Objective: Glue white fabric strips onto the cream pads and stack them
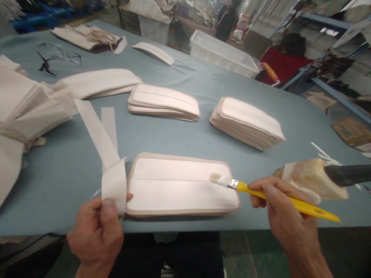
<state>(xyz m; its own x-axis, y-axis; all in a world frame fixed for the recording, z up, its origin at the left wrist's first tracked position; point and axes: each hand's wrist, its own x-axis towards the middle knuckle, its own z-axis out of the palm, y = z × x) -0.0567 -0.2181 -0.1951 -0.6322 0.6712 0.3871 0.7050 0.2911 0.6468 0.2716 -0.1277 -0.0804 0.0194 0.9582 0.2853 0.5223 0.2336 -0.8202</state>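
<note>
Brushing station: near edge of a blue-grey table (179, 81), items listed outward from the person.
Left hand (97, 227): closed on the looped end of a white fabric strip (100, 137), thumb and fingers pinching it just at the left edge of the panel stack.
Right hand (285, 210): wrapped narrowly around a yellow-handled brush (278, 197), held like a pen; bristles touch the right part of the top panel.
Panel stack (181, 185): flat white pieces with beige edging, lying at the table's front edge between both hands (centre seam visible).
Handling note: judged from the pose, light even strokes kept inside the beige border would suit, with the strip held clear of the brushed area until the coat is even.
Beige block with dark handle (315, 177): just beyond the right hand; its use cannot be told.
Second stack (247, 121): mid-table, right, well apart.
Third stack (164, 102): mid-table, centre.
Loose fabric pile (26, 112): left side.
Eyeglasses (58, 54): far left.
Clear plastic bin (222, 52): far edge.
</note>
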